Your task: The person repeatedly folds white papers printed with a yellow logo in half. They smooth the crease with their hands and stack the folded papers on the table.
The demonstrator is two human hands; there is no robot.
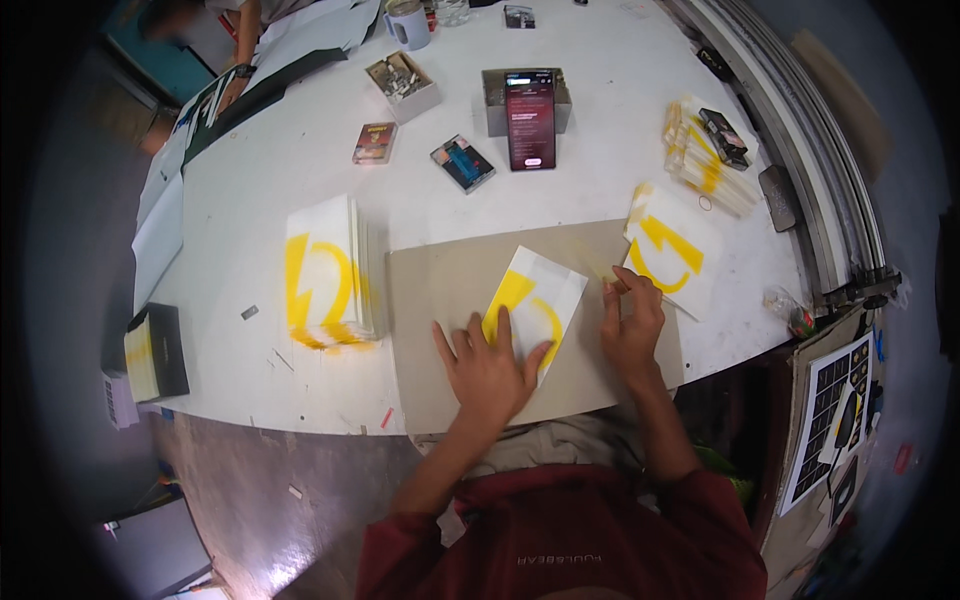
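My left hand (488, 372) lies with fingers spread on a white paper piece with a yellow print (555, 290), holding it against a grey-brown board (440, 285). The piece looks like a flat envelope or sleeve and sits at a slant. To its right, my right hand (632, 325) is raised with thumb and fingers pinched together. A faint blurred streak shows by those fingertips; what they hold, if anything, I cannot make out. Just beyond that hand lie several similar yellow-printed paper pieces (665, 250). A tall stack of them (325, 270) stands left of the board.
A phone (530, 125) leans on a grey box (495, 105). Nearby are an open box of small pieces (402, 85), two small packs (375, 143) and a mug (408, 25). Bundled pieces (715, 180) lie right, beside a metal rail (800, 130). Another person's hand (235, 88) works far left.
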